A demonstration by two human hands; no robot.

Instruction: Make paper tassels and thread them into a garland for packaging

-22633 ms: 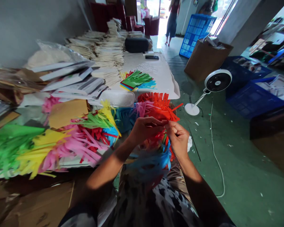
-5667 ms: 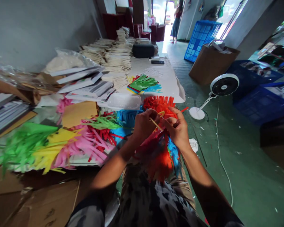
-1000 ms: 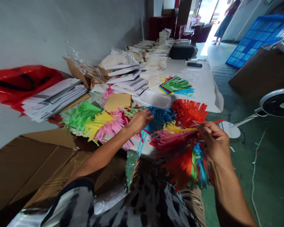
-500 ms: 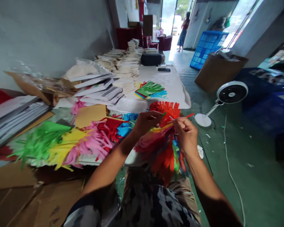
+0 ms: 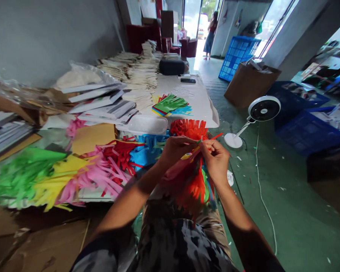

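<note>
2 hands, left hand (image 5: 175, 149) and right hand (image 5: 215, 160), pinch the top of a fringed paper bundle (image 5: 194, 189); its strips hang down.

Daylight pours in from the doorway (image 5: 193, 19) and the glazing (image 5: 274, 22) at the far right, both blown out to white. It lights the white tabletop (image 5: 200, 102) brightly and lays a soft sheen on the green floor (image 5: 272, 189). The grey wall (image 5: 45, 34) is evenly dim. The near foreground lies in shade, with the cardboard (image 5: 45, 245) and the lap (image 5: 181, 245) dark. The left grip (image 5: 174, 149), right grip (image 5: 215, 160) and the fringed paper bundle (image 5: 192, 185) between them are fairly sharp, while the green and yellow fringes (image 5: 22, 179) at the left edge smear with blur. Straight lines bow toward the edges, and the frame looks squat.
</note>
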